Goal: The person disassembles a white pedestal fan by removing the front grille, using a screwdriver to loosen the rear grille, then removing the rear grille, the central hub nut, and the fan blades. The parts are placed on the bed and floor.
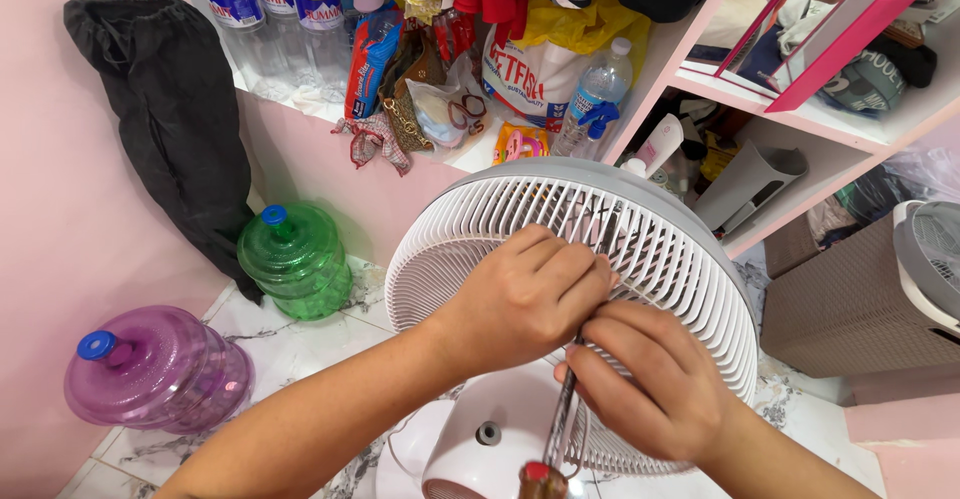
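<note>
**Two hands at the back of a white fan**

Head view: A white fan (640, 249) stands on the marbled floor (290, 344), its ribbed rear grille tilted up toward the camera and its round motor housing (490, 439) low in the middle. Both hands meet on the grille's near side. The left hand (525, 294) lies curled over the ribs, its grip closed around the upper part of a slim metal screwdriver (562, 414). The right hand (650, 379) sits just below and to the right, touching the left, its grip pinched narrow on the same shaft. The tool runs down from between the hands to a reddish handle end at the bottom edge of the view; its tip is hidden under the fingers, so I cannot tell where it meets the grille.

On the floor to the left, against the pink wall, a green water jug (295, 259) stands upright and a purple water jug (155, 369) lies on its side near it. A black bag (170, 109) hangs on the wall above them. Behind the fan, a pink shelf (300, 119) carries clear bottles, packets and bags. A second fan (935, 249) rests on a brown basket (860, 309) at the right.
</note>
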